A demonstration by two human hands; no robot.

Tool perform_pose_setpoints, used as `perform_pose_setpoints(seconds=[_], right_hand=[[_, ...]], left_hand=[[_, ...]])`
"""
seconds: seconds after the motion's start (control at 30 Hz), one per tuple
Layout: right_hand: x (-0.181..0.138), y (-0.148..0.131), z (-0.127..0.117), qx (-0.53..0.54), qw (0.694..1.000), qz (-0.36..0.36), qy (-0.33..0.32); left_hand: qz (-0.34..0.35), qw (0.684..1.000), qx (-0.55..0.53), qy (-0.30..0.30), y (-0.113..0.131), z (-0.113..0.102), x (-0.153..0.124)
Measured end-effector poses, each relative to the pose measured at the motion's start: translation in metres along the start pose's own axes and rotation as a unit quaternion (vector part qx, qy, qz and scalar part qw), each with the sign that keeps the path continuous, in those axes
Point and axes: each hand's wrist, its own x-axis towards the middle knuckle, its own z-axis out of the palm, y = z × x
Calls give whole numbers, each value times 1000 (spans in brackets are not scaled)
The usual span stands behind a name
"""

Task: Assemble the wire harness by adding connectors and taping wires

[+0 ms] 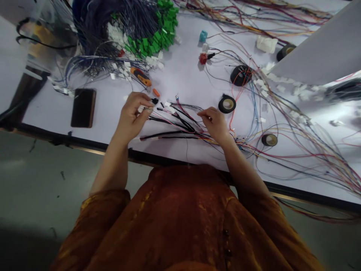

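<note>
My left hand [133, 114] is curled closed, its fingertips pinching a small black connector [154, 101] at the end of a wire. A bundle of black, red and pink wires [177, 122] lies on the white table [183, 79] between my hands. My right hand [214, 122] rests on that bundle with its fingers pinched on thin wires near its right end. Both forearms come out of orange sleeves at the table's front edge.
A dark phone [83, 107] lies left of my left hand. An orange-handled tool [141, 76] and a heap of green connectors [158, 34] are behind. Black tape rolls [227, 104] [269, 140] [240, 75] sit right, among loose coloured wires [296, 143].
</note>
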Motion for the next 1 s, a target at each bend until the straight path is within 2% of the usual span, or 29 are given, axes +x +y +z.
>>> perform_pose_setpoints(seconds=[0.07,0.13,0.27,0.33,0.43,0.5,0.57,0.67,0.77,0.9,1.0], right_hand=[[17,3,10,-61,998,15,-20],[31,5,23,-130,991,34,-19],[49,10,35,-178,982,56,-30],[56,15,31,-173,982,72,2],[62,24,16,-166,975,124,77],[59,25,6,-148,974,143,93],[50,19,0,-117,984,113,67],[32,4,-1,-81,995,28,-45],[23,-5,7,-109,987,23,-114],[37,3,24,-168,979,49,-108],[57,22,33,-186,977,96,-41]], left_hand=[[-10,998,-61,-12,2,17,4],[-9,996,-72,-49,3,39,11],[23,987,13,-161,0,75,25],[24,977,76,-200,-3,84,27],[11,960,154,-231,-4,86,22],[3,957,171,-234,-4,84,17],[-2,960,168,-224,-3,82,13],[-1,965,164,-206,-2,82,14],[11,962,184,-203,0,84,20],[19,946,216,-241,4,86,26],[-4,936,234,-262,3,87,25]])
